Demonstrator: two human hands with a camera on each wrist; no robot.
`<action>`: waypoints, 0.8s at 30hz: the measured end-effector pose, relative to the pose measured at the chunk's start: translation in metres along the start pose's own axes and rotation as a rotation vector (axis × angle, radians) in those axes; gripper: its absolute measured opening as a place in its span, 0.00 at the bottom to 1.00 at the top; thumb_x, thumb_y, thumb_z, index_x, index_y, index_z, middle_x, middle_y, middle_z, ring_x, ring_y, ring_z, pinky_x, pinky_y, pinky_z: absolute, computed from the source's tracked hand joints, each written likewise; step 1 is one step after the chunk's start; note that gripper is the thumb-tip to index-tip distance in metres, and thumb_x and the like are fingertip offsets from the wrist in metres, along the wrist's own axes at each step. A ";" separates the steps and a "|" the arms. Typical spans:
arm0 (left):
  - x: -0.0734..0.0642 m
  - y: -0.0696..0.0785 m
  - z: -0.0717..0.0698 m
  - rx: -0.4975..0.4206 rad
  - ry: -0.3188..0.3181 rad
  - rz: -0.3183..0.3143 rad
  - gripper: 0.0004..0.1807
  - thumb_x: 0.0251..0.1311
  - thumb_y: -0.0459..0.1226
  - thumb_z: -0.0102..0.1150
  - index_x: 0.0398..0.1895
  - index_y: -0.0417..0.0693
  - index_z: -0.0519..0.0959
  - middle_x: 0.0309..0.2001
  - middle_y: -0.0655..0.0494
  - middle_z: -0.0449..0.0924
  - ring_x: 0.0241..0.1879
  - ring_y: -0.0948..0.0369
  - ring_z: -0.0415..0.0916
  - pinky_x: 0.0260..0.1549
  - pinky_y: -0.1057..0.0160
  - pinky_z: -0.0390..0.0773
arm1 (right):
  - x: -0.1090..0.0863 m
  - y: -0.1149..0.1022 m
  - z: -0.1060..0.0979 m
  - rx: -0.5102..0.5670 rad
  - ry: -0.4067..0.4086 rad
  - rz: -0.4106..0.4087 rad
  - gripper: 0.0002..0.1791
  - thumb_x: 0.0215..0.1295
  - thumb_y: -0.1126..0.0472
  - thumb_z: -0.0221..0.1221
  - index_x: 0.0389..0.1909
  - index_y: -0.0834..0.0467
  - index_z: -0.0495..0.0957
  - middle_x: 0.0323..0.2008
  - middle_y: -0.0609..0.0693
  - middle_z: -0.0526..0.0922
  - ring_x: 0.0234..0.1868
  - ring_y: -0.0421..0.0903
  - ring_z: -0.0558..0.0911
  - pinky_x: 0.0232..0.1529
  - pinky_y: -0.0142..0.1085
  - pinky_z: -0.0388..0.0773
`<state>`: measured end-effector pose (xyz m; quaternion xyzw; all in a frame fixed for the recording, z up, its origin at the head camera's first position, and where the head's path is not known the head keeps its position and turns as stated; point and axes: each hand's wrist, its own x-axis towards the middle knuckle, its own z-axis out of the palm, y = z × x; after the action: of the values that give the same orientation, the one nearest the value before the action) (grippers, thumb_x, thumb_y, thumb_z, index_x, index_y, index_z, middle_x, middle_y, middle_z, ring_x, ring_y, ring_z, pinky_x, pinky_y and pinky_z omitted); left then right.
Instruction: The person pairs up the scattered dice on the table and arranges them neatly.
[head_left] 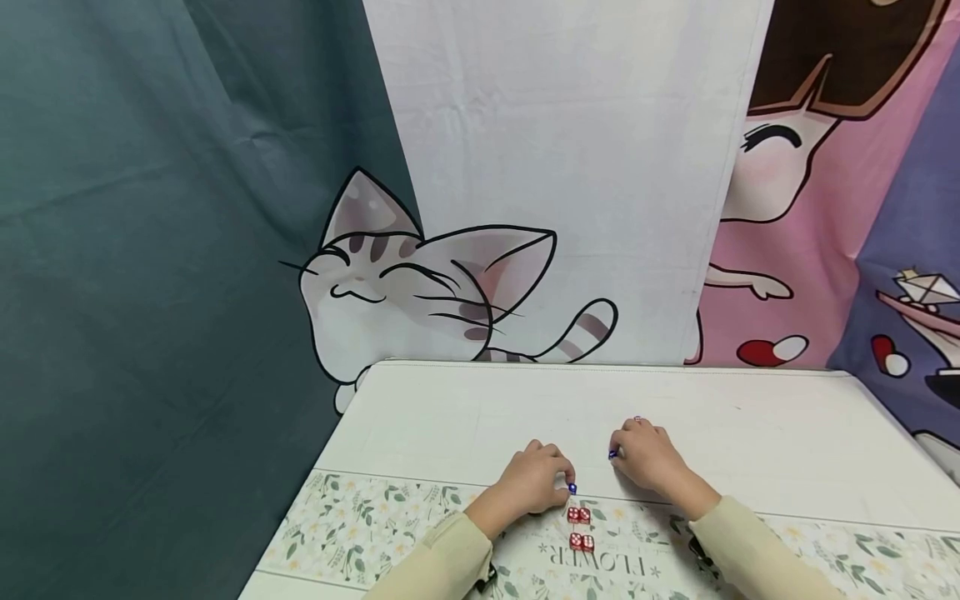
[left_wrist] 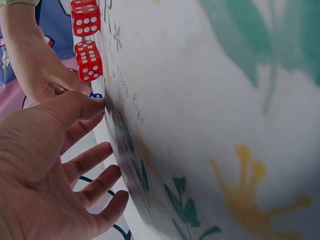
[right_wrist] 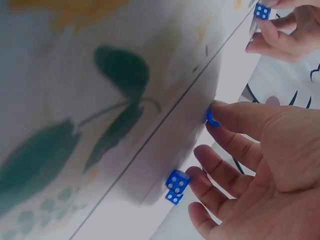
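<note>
In the head view my left hand (head_left: 534, 479) pinches a blue die (head_left: 572, 488) between thumb and index finger, low over the table; the right wrist view shows the white dots on this die (right_wrist: 262, 11). Farther right, my right hand (head_left: 647, 454) holds another blue die (head_left: 612, 454) at its thumb and index tips, mostly covered by them in the right wrist view. Two more blue dice (right_wrist: 177, 181) lie by that hand's other fingertips. Several red dice (head_left: 575, 542) with white dots sit in two pairs just nearer than the left hand.
A white table (head_left: 750, 433) carries a printed strip with leaves and the word FLOWER (head_left: 592, 560). Behind its far edge hangs a curtain (head_left: 570, 167) with a cartoon cat. Dark bands show at both sleeve cuffs (head_left: 480, 542).
</note>
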<state>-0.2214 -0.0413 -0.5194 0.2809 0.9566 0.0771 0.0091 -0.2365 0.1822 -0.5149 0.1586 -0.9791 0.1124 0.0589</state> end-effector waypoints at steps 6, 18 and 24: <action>0.001 0.000 0.001 0.001 -0.001 0.002 0.03 0.60 0.49 0.69 0.35 0.70 0.83 0.44 0.70 0.77 0.41 0.65 0.65 0.37 0.62 0.70 | -0.004 -0.008 0.001 0.005 -0.010 -0.023 0.06 0.56 0.60 0.72 0.29 0.51 0.82 0.34 0.48 0.78 0.42 0.54 0.76 0.48 0.59 0.72; -0.001 0.002 -0.002 0.023 0.004 0.011 0.04 0.60 0.50 0.68 0.35 0.69 0.82 0.45 0.69 0.77 0.41 0.64 0.66 0.36 0.61 0.69 | -0.012 -0.022 0.003 0.015 -0.032 -0.062 0.07 0.55 0.59 0.71 0.29 0.49 0.81 0.33 0.44 0.77 0.38 0.47 0.73 0.47 0.56 0.72; -0.001 0.001 0.000 0.036 0.011 0.013 0.04 0.61 0.50 0.67 0.36 0.70 0.82 0.46 0.69 0.77 0.41 0.64 0.66 0.36 0.61 0.70 | -0.016 -0.028 0.003 0.033 -0.050 -0.068 0.08 0.55 0.58 0.72 0.28 0.49 0.81 0.34 0.44 0.77 0.39 0.47 0.73 0.49 0.55 0.70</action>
<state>-0.2197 -0.0409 -0.5189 0.2866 0.9561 0.0614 -0.0018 -0.2124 0.1609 -0.5143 0.1956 -0.9724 0.1224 0.0357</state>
